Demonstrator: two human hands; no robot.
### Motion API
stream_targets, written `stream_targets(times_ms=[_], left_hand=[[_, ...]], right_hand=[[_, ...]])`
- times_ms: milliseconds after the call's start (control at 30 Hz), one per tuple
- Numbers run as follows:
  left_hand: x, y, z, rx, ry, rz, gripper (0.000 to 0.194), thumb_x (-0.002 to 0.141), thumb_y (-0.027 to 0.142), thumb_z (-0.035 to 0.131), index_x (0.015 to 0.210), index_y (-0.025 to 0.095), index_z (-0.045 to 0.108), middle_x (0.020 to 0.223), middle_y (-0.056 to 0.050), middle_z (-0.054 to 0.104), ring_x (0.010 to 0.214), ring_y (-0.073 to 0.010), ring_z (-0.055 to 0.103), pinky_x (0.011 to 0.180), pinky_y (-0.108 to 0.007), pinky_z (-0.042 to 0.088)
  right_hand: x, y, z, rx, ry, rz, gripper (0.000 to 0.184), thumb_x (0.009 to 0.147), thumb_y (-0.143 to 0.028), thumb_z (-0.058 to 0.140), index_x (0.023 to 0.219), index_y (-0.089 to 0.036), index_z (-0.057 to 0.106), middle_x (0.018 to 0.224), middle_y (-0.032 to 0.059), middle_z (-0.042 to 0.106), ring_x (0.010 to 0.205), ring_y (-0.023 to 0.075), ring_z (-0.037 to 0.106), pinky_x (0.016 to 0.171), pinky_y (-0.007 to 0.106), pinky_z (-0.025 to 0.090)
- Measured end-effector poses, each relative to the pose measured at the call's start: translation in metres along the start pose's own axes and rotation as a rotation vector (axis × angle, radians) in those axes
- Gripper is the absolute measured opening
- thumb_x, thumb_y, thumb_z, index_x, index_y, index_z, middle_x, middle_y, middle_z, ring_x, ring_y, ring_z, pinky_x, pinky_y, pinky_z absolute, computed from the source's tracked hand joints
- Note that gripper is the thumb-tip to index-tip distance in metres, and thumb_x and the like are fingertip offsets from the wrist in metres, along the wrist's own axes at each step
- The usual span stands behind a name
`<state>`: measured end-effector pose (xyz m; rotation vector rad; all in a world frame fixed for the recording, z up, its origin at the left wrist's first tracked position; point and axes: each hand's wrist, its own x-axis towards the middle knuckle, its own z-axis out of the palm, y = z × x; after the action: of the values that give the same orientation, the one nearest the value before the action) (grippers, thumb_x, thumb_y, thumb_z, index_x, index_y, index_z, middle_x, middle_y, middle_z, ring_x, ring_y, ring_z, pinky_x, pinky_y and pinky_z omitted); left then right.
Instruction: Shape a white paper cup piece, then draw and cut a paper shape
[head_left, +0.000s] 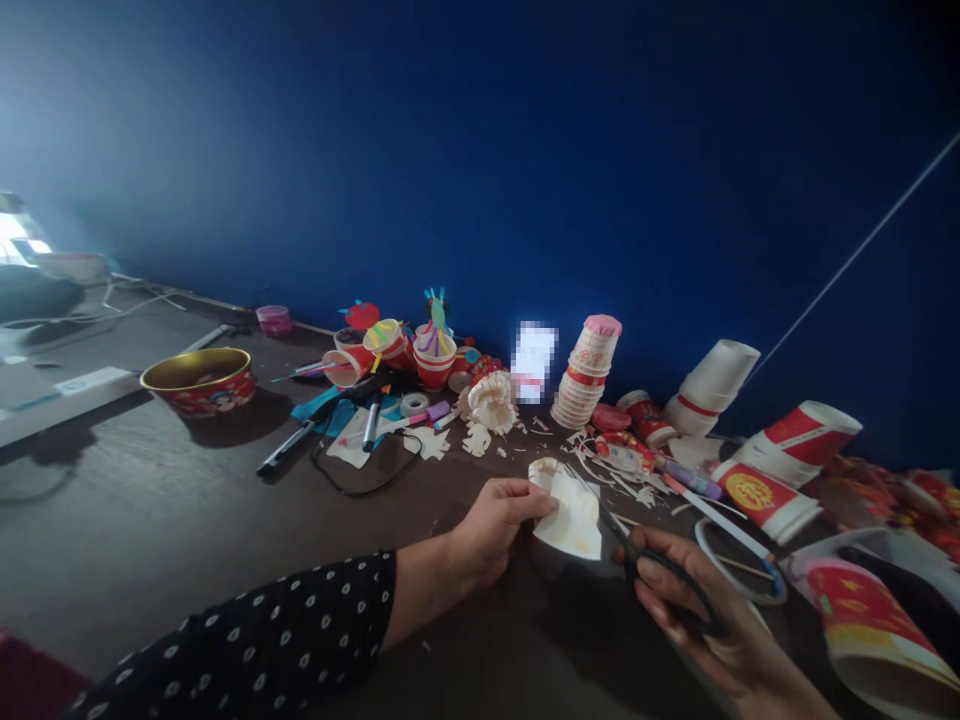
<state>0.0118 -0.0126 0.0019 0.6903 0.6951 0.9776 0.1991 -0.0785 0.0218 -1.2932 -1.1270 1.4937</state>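
Observation:
My left hand (491, 525) pinches a white piece of paper (574, 520) by its left edge, thumb on top. The piece has a ridged, curved upper rim and faint yellow marks. In my right hand (697, 600) is a pair of black-handled scissors (660, 565), its fingers wrapped round the handles. The blades reach up to the right edge of the paper; whether they are parted is hard to see. Thin white paper scraps (637, 485) lie on the dark table beyond both hands.
Behind the hands stand a leaning stack of paper cups (589, 375) and a lit phone screen (534, 360), blurred out. More cups (716, 385) lean at right. A red and gold bowl (199, 385), markers (371, 425) and a thin black cable (337, 485) lie at left.

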Motion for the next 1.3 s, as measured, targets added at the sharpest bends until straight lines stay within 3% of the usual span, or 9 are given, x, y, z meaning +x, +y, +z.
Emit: stream_targets(times_ms=[367, 500, 633, 900, 1167, 1300], left_hand=[[-0.004, 0.0, 0.0, 0.033, -0.069, -0.011, 0.02, 0.053, 0.022, 0.072, 0.05, 0.012, 0.055, 0.042, 0.003, 0.046, 0.04, -0.0058, 0.039, 0.042, -0.02, 0.026], [-0.004, 0.0, 0.001, 0.011, -0.106, 0.009, 0.019, 0.055, 0.021, 0.07, 0.049, 0.012, 0.055, 0.043, 0.003, 0.047, 0.039, -0.0064, 0.042, 0.041, -0.021, 0.03], [-0.003, -0.002, 0.001, 0.009, -0.123, 0.005, 0.019, 0.054, 0.02, 0.07, 0.049, 0.011, 0.055, 0.044, 0.002, 0.049, 0.037, -0.007, 0.044, 0.041, -0.021, 0.034], [0.0, -0.007, -0.003, 0.035, -0.173, 0.008, 0.018, 0.059, 0.021, 0.068, 0.054, 0.01, 0.055, 0.047, 0.0, 0.055, 0.037, -0.0094, 0.05, 0.038, -0.019, 0.031], [-0.002, -0.005, -0.001, 0.036, -0.171, -0.011, 0.018, 0.059, 0.021, 0.067, 0.054, 0.01, 0.055, 0.046, -0.002, 0.056, 0.037, -0.0095, 0.05, 0.038, -0.019, 0.031], [-0.003, -0.004, 0.0, 0.051, -0.18, -0.004, 0.019, 0.06, 0.022, 0.067, 0.053, 0.01, 0.055, 0.047, -0.002, 0.057, 0.037, -0.0091, 0.049, 0.039, -0.019, 0.032]], right_hand=[[-0.001, 0.005, 0.005, 0.048, 0.015, -0.003, 0.044, 0.058, -0.051, 0.071, 0.079, -0.018, 0.052, 0.047, -0.0065, 0.042, 0.039, 0.0023, 0.031, 0.034, 0.012, 0.022], [-0.001, 0.007, 0.009, 0.092, 0.096, -0.019, 0.046, 0.055, -0.051, 0.073, 0.082, -0.019, 0.053, 0.048, -0.0066, 0.043, 0.041, 0.0025, 0.034, 0.036, 0.012, 0.025], [0.002, 0.01, 0.01, 0.102, 0.065, -0.015, 0.046, 0.053, -0.05, 0.075, 0.081, -0.02, 0.054, 0.047, -0.0067, 0.042, 0.04, 0.0038, 0.034, 0.034, 0.014, 0.026], [-0.003, 0.007, 0.025, 0.156, 0.158, -0.085, 0.039, 0.055, -0.043, 0.075, 0.078, -0.018, 0.056, 0.047, -0.0067, 0.042, 0.042, 0.0035, 0.032, 0.036, 0.013, 0.026], [0.004, 0.012, 0.019, 0.111, 0.028, -0.103, 0.034, 0.06, -0.044, 0.072, 0.076, -0.018, 0.058, 0.049, -0.0058, 0.042, 0.042, 0.0039, 0.033, 0.034, 0.013, 0.027], [0.004, 0.012, 0.019, 0.123, 0.025, -0.095, 0.036, 0.058, -0.046, 0.073, 0.074, -0.018, 0.058, 0.05, -0.0058, 0.043, 0.042, 0.0036, 0.033, 0.034, 0.012, 0.028]])
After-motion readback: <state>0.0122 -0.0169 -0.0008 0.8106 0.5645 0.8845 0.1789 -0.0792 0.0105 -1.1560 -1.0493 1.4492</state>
